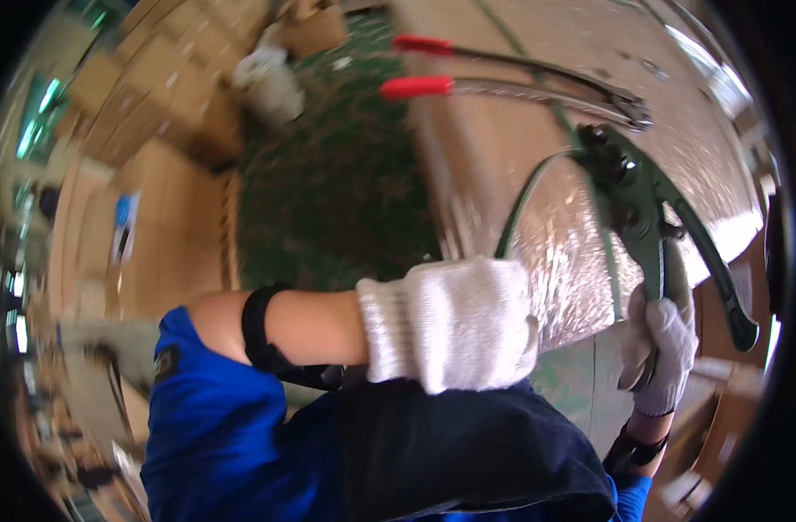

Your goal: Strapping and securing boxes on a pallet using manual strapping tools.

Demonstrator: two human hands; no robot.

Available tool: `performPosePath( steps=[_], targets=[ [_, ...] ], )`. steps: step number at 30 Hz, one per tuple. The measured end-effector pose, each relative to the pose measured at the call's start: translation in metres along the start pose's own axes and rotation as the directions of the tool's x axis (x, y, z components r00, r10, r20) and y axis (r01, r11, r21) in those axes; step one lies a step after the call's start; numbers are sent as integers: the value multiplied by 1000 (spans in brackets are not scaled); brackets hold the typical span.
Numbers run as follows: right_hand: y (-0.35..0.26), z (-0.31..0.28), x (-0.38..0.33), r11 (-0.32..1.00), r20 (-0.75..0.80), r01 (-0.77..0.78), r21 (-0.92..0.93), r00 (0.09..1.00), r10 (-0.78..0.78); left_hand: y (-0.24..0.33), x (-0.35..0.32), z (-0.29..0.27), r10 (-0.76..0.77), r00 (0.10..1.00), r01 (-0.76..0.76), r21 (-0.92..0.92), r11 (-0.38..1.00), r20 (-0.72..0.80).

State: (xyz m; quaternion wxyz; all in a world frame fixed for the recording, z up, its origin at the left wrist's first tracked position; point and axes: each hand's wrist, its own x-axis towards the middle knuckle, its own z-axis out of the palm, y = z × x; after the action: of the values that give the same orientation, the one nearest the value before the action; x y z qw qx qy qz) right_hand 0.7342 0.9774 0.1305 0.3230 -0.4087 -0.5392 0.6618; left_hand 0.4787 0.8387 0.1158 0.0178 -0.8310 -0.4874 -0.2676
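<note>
My left hand point(454, 322), in a white knit glove, is closed in a fist around the lower end of a green strap point(521, 202). The strap curves up to the head of a dark green strapping tool point(633, 196). My right hand point(666, 348), also gloved, grips one of that tool's handles from below. The other handle sticks out to the right, free. The tool's head rests against a large package wrapped in silver foil point(572, 261). A second tool with two red-tipped handles point(511, 78) lies on top of the package, beyond both hands.
Stacks of brown cardboard boxes point(154, 113) line the left side. A green floor point(328, 191) runs between them and the package. A white bundle point(269, 80) sits at the back. My dark trouser leg point(468, 452) fills the lower middle.
</note>
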Motion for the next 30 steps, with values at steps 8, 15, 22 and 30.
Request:
performPosePath(
  steps=[8, 15, 22, 30],
  targets=[
    [12, -19, 32, 968, 585, -203, -144, 772, 249, 53, -104, -40, -430, 888, 255, 603, 756, 164],
    [32, 13, 38, 992, 841, 36, -122, 535, 84, 130, -69, -14, -774, 615, 574, 588, 570, 150],
    [121, 35, 145, 965, 881, 168, 201, 401, -253, 184, -209, -53, -950, -233, 830, 466, -305, -207],
    [156, 24, 241, 945, 800, 296, 137, 530, -282, 232, -275, -65, -782, -522, 776, 191, -601, -340]
  ],
)
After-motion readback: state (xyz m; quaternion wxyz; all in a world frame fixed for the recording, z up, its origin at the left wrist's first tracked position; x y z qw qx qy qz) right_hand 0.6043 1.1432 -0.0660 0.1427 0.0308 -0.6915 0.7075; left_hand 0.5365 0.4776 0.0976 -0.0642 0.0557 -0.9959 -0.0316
